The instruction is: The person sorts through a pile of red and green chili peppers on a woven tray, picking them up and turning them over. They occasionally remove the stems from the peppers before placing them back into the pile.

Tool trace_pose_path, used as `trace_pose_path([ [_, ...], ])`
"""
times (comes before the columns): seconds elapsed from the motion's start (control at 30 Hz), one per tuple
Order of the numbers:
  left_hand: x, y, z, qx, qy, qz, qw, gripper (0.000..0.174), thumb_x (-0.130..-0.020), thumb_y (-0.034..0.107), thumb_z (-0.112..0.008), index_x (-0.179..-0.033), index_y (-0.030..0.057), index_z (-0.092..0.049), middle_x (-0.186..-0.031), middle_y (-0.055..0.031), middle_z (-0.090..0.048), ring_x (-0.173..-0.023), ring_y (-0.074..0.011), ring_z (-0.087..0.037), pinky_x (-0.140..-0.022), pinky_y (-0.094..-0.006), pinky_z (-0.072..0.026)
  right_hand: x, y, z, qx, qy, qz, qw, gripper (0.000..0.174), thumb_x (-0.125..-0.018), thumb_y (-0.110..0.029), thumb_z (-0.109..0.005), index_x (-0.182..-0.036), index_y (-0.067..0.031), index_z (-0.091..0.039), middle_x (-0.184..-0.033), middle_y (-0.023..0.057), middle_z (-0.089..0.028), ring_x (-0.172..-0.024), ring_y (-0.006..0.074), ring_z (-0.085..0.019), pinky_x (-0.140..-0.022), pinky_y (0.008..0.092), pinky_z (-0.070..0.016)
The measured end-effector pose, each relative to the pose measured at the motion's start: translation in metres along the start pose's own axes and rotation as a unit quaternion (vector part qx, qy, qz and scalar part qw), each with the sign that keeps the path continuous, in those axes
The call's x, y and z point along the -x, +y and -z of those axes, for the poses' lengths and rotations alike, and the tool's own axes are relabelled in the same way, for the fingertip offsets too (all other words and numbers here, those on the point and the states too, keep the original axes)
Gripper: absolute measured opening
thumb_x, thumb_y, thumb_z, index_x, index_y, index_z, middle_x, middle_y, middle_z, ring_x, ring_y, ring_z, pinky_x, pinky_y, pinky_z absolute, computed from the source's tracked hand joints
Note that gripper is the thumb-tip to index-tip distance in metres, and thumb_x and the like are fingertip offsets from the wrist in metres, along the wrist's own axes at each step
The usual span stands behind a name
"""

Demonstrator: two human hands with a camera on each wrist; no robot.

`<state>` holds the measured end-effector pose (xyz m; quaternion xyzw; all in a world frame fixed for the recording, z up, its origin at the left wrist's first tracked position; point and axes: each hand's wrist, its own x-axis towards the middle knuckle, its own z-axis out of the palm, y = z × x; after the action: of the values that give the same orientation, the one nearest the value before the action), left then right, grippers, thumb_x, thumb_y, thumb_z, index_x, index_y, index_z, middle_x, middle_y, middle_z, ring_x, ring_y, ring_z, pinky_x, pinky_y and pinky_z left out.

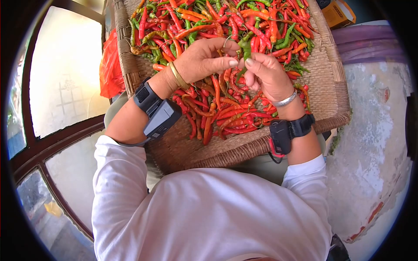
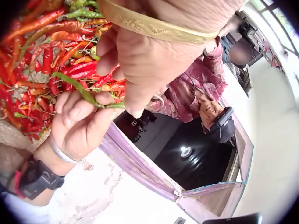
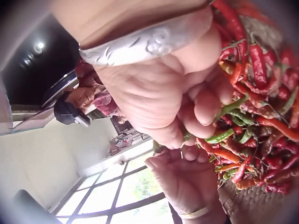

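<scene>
A slim green chili pepper point(image 2: 80, 89) lies between the two hands, over a heap of mostly red chili peppers point(image 1: 217, 115). My right hand point(image 1: 271, 78), with a silver bracelet, pinches the green pepper between thumb and curled fingers. From the other side my left hand point(image 1: 204, 58), with a gold-coloured bangle, grips the pepper's stem end, its thumb point(image 2: 135, 100) right at the stem. In the right wrist view the right palm point(image 3: 149, 93) hides most of the pepper.
The heap fills a woven basket point(image 1: 320, 93) with a thick front rim. A red plastic bag point(image 1: 111, 65) hangs at its left, near a framed window point(image 1: 65, 74). A worn whitish surface point(image 1: 374, 130) lies right. Someone in a patterned red top point(image 2: 205, 77) is beyond the hands.
</scene>
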<state>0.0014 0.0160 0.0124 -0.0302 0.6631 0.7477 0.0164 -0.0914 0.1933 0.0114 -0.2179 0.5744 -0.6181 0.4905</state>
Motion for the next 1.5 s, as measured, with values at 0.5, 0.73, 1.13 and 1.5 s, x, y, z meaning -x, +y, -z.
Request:
trace_pose_path([
  [0.5,-0.012,0.008,0.012,-0.281,-0.173,0.214,0.920,0.024,-0.083,0.026,-0.054,-0.076,0.0030,-0.056,-0.059,0.0022,-0.055,-0.050,-0.0044,-0.050,-0.046,-0.0185,-0.0410,-0.009,0.010,0.011,-0.060,0.129,-0.003,0.990,0.030,-0.086,-0.024,-0.046,-0.102,0.0007,-0.052,-0.062,0.0021,-0.055,-0.047,0.0041,-0.045,-0.044,0.0164,-0.0375],
  [0.73,-0.038,0.007,0.045,-0.004,0.159,-0.063,0.985,0.029,-0.086,0.020,-0.051,-0.111,0.0069,-0.053,-0.095,-0.0013,-0.060,-0.070,-0.0049,-0.054,-0.060,-0.0181,-0.0434,-0.007,0.008,0.006,-0.033,0.127,-0.001,0.991,0.028,-0.086,-0.021,-0.047,-0.103,0.0015,-0.051,-0.065,0.0014,-0.056,-0.052,0.0044,-0.047,-0.048,0.0167,-0.0390],
  [1.13,-0.029,-0.023,0.056,-0.746,0.135,0.002,0.652,0.035,-0.075,0.026,-0.058,-0.104,0.0071,-0.052,-0.091,-0.0119,-0.059,-0.079,-0.0285,-0.057,-0.071,-0.0395,-0.0464,-0.008,0.012,0.006,0.014,0.103,-0.007,0.995,0.024,-0.084,-0.019,-0.049,-0.099,-0.0006,-0.055,-0.065,0.0003,-0.054,-0.052,0.0043,-0.047,-0.047,0.0166,-0.0396],
  [1.5,-0.005,0.012,0.025,-0.596,0.023,-0.020,0.802,0.018,-0.074,0.021,-0.058,-0.084,0.0063,-0.060,-0.067,-0.0128,-0.057,-0.065,-0.0286,-0.056,-0.056,-0.0377,-0.0439,-0.008,0.011,0.001,0.091,0.084,-0.024,0.992,0.027,-0.085,-0.019,-0.048,-0.104,-0.0004,-0.054,-0.067,-0.0004,-0.055,-0.054,0.0039,-0.048,-0.049,0.0168,-0.0399],
])
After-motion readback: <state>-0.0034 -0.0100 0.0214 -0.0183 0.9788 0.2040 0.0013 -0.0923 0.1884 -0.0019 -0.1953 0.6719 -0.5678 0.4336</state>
